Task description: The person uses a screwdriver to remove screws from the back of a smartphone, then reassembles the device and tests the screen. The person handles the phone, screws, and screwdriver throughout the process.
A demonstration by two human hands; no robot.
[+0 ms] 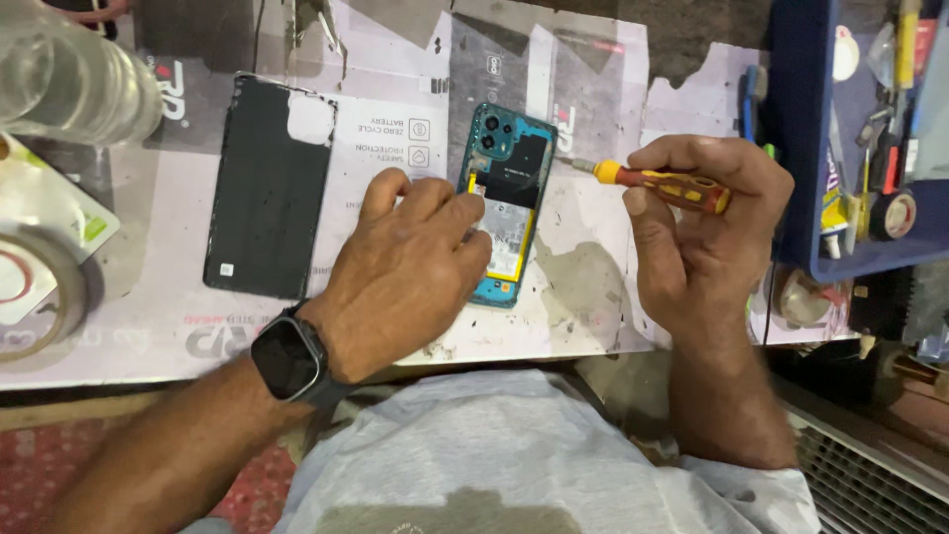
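Left hand [405,267] flat on the opened phone [504,203] mid-frame, right hand [692,227] clamped on the screwdriver [657,185], whose tip could slip and gouge the battery.

Opened phone [506,203] centre frame: teal frame, black upper board, pale yellow-white battery; screwdriver [664,185] right of centre: yellow handle, red bands; back cover [269,188] left: black; tray [797,148] upper right: dark blue; wristwatch [290,358] lower left: black; shirt [524,455] bottom: light grey.

On the desk [593,297], the phone [504,213] lies centre; back cover [267,188] at nine o'clock, tray [791,129] at three, tape roll [40,292] far left.
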